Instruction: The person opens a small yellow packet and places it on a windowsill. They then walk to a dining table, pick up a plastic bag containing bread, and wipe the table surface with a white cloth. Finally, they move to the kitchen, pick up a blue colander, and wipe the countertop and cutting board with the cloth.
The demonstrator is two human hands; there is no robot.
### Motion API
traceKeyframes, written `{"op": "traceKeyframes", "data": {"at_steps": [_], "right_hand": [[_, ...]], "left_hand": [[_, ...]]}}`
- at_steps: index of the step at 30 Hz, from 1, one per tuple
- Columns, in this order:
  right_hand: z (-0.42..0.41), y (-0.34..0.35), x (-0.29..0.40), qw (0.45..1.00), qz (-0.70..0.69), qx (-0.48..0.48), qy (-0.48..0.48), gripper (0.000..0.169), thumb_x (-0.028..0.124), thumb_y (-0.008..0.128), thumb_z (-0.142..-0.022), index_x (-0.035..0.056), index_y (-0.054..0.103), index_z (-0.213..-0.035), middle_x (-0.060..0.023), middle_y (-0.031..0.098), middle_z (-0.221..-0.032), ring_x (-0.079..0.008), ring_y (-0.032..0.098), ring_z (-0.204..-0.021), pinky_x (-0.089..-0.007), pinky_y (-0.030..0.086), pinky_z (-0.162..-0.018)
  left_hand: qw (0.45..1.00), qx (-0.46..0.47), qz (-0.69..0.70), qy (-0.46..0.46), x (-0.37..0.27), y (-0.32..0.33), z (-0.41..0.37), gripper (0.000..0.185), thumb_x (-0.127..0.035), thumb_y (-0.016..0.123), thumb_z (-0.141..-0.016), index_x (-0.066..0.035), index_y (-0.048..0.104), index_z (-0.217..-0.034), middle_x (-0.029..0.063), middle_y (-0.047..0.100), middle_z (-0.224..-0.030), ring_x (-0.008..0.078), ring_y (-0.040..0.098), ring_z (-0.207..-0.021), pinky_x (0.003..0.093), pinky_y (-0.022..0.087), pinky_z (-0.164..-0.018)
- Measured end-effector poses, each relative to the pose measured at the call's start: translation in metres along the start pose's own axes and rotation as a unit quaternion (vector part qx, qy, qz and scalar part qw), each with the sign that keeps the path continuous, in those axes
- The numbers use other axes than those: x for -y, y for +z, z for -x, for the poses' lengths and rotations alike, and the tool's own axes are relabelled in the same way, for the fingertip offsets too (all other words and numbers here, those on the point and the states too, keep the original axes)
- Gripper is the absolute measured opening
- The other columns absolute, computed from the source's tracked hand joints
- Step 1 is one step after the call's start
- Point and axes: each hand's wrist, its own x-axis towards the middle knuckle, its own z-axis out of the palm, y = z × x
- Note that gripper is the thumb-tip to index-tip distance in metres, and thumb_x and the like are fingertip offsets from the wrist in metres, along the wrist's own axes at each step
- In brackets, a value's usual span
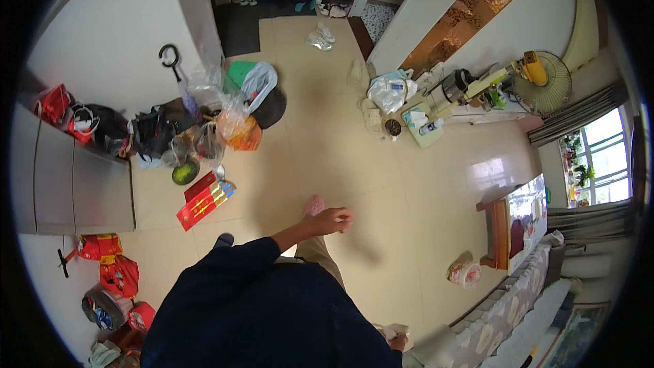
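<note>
My left hand [337,220] hangs over the tiled floor in front of my body, its fingers loosely curled, and nothing shows in it. Just behind that wrist is a pink slipper [315,205] on my foot. At the lower right, my right hand [398,341] grips a whitish cloth [396,329]; its fingers are partly hidden. My dark blue shirt [265,312] covers the bottom middle. To the left on the floor lie a red box with shiny print [204,204] and a green melon [185,171].
Plastic bags [237,122] and an umbrella [185,87] crowd the left wall beside a grey refrigerator [102,184]. A standing fan [544,82] and a green scale-like board [426,130] are at right. A sofa [503,322], table [526,220] and small bin [464,274] stand lower right.
</note>
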Motion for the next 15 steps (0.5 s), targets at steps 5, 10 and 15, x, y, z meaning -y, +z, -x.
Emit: {"op": "traceKeyframes", "data": {"at_steps": [5, 10, 15], "right_hand": [[-0.146, 0.106, 0.376, 0.903, -0.412, 0.115, -0.037, 0.02, 0.014, 0.051, -0.083, -0.0007, 0.062, -0.092, -0.009, 0.062, -0.084, -0.0183, 0.058, -0.073, -0.0337, 0.05, -0.062], [-0.269, 0.246, 0.717, 0.855, -0.409, 0.309, -0.08, 0.036, 0.01, 0.053, -0.088, 0.0015, 0.05, -0.123, -0.0061, 0.058, -0.107, -0.0173, 0.057, -0.094, -0.0322, 0.049, -0.078], [-0.259, 0.308, 0.996, 0.722, -0.431, 0.522, -0.139, 0.038, 0.016, 0.051, -0.093, 0.0035, 0.043, -0.128, -0.0065, 0.055, -0.118, -0.0184, 0.053, -0.106, -0.0329, 0.044, -0.091]], "left_hand": [[0.99, -0.05, 0.018, -0.131, -0.066, -0.096, -0.056, 0.053, -0.034, 0.061, -0.087, -0.002, 0.044, -0.126, 0.008, 0.056, -0.107, 0.0143, 0.06, -0.089, 0.0271, 0.049, -0.069], [0.98, -0.188, 0.036, -0.051, -0.108, -0.185, -0.158, 0.078, -0.038, 0.066, -0.084, -0.007, 0.024, -0.141, 0.0135, 0.037, -0.137, 0.0213, 0.052, -0.112, 0.0316, 0.048, -0.083], [0.95, -0.236, 0.201, -0.025, -0.221, -0.294, -0.219, 0.075, -0.028, 0.066, -0.084, -0.009, 0.023, -0.142, 0.0101, 0.038, -0.138, 0.0195, 0.04, -0.124, 0.0357, 0.039, -0.097]]}}
